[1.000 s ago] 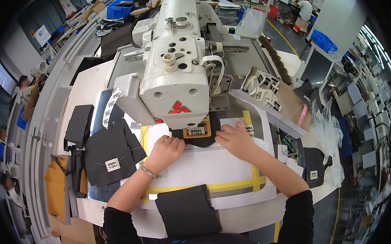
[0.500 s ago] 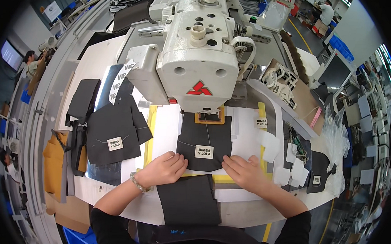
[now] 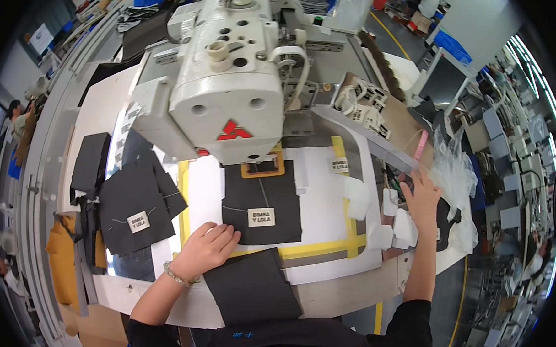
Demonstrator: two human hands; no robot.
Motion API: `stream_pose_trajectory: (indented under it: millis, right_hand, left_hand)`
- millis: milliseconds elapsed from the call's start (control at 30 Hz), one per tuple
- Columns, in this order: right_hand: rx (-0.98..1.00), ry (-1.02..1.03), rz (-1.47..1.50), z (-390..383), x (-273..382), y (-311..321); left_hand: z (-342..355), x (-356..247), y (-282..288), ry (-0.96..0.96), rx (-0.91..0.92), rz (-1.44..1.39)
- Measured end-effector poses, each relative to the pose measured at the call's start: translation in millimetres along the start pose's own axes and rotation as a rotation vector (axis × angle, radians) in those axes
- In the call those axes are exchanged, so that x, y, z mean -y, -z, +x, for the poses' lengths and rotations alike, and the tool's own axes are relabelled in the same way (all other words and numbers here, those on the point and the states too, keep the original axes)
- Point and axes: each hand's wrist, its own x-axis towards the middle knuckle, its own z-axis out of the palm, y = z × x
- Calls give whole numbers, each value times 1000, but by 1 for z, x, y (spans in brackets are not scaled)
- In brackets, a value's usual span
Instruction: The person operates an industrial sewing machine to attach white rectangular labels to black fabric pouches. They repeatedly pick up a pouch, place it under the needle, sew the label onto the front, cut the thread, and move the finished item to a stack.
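Touching the black panel (image 3: 278,200) with the left hand (image 3: 208,250) alone

The left hand's bent fingers sit at the panel's near-left corner; whether they pinch the cloth or merely lie on it, I cannot tell. The panel lies flat, ahead and to the right of that hand, its cream label (image 3: 262,216) face up with threads trailing. Farther ahead, an orange-yellow frame (image 3: 262,174) under the sewing machine (image 3: 225,108) overlaps its far edge. The right hand (image 3: 423,197), well apart from the panel, has loosely spread fingers with nothing visibly held, near tools (image 3: 391,177) and the carton (image 3: 397,126). White patches (image 3: 405,229) lie left of its forearm. Another black piece (image 3: 253,290) lies just beside the left hand, nearer the body.
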Motion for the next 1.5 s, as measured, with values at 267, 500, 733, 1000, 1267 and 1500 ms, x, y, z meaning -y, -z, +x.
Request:
stream_pose_trajectory:
  millis: [267, 500, 733, 1000, 1267, 1500]
  right_hand:
    - [-80, -23, 169, -10, 4, 5]
    - [26, 13, 270, -3, 11, -13]
    - [-551, 55, 425, -4, 29, 24]
    - [-358, 455, 583, 0, 120, 105]
    - [-393, 1077, 304, 28, 192, 51]
    - [-399, 1298, 244, 43, 232, 25]
  left_hand:
    - [2, 0, 1, 13, 4, -14]
    - [-3, 0, 2, 339, -95, -296]
    - [-14, -23, 30, 265, -486, -497]
    - [-13, -62, 36, -84, -302, -98]
    - [-12, -73, 44, -150, -294, -75]
    - [-11, -75, 44, -173, -282, -71]
